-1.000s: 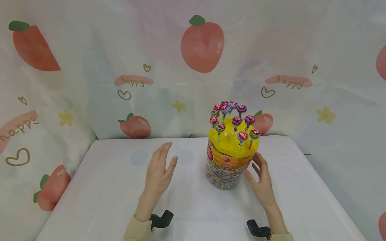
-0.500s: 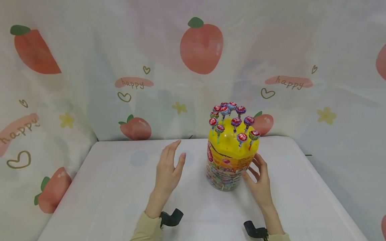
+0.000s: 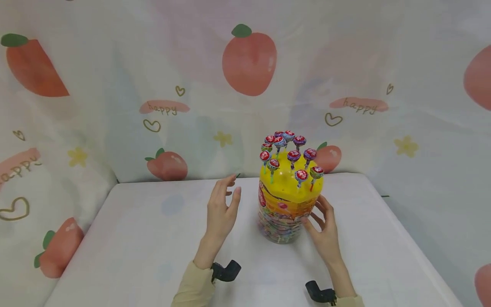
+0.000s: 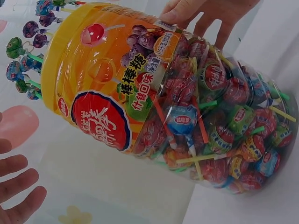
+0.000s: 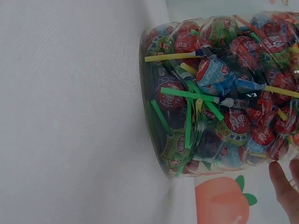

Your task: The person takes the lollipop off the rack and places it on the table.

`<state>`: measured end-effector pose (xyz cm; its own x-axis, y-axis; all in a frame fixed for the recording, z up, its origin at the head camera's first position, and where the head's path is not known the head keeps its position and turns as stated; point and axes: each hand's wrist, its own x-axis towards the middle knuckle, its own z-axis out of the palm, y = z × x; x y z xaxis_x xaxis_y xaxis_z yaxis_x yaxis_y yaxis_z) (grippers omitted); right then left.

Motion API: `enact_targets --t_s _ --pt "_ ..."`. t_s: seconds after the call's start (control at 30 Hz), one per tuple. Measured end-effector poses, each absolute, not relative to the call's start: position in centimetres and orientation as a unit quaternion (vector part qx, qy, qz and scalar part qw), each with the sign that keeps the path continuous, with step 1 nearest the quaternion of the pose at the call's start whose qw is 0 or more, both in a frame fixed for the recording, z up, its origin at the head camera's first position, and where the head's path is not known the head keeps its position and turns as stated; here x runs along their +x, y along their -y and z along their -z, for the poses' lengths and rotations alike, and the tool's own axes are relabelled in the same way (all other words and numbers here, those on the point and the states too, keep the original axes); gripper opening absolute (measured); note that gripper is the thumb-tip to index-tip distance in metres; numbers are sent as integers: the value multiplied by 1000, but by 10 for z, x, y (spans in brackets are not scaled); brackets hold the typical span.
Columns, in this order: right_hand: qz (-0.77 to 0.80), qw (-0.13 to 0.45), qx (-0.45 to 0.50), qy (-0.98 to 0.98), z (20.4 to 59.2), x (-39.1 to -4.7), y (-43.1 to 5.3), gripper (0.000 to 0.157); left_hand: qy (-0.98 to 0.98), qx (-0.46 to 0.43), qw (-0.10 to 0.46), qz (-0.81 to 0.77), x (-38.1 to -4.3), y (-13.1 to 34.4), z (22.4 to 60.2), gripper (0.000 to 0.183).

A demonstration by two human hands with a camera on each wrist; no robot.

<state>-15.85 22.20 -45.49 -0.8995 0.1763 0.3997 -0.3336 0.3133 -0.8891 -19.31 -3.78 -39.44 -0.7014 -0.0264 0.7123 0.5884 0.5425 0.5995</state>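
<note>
A large clear plastic jar (image 3: pixel 281 224) packed with wrapped lollipops stands upright on the table, with a yellow lid (image 3: pixel 285 185) and an orange label (image 4: pixel 117 70). Several lollipops (image 3: pixel 293 156) stick up out of the lid. On the jar's right side my right hand (image 3: pixel 324 234) touches the wall with its fingertips, thumb towards the front. To the left of the jar my left hand (image 3: pixel 222 213) hovers with fingers loosely extended, apart from it and holding nothing. In the left wrist view its fingers (image 4: pixel 18 186) show beside the jar, below the lid.
The table (image 3: pixel 153 247) has a white cover. Behind it and on the left hangs a pale cloth (image 3: pixel 199 55) printed with peaches, hearts and lettering. Black wrist devices (image 3: pixel 226 270) sit at both sleeves.
My left hand has moved right, nearer to the jar. My right hand stays at the jar's right side, and the jar remains standing in place while the head view shifts slightly.
</note>
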Motion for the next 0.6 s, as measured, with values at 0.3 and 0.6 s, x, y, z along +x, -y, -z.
enact_targets --t_s 0.3,0.6 --pt "-583 212 42 783 455 -158 -220 77 782 -191 372 463 -207 22 386 31" --pt "-575 211 36 789 433 -147 -212 72 762 -213 390 471 -219 4 376 29"
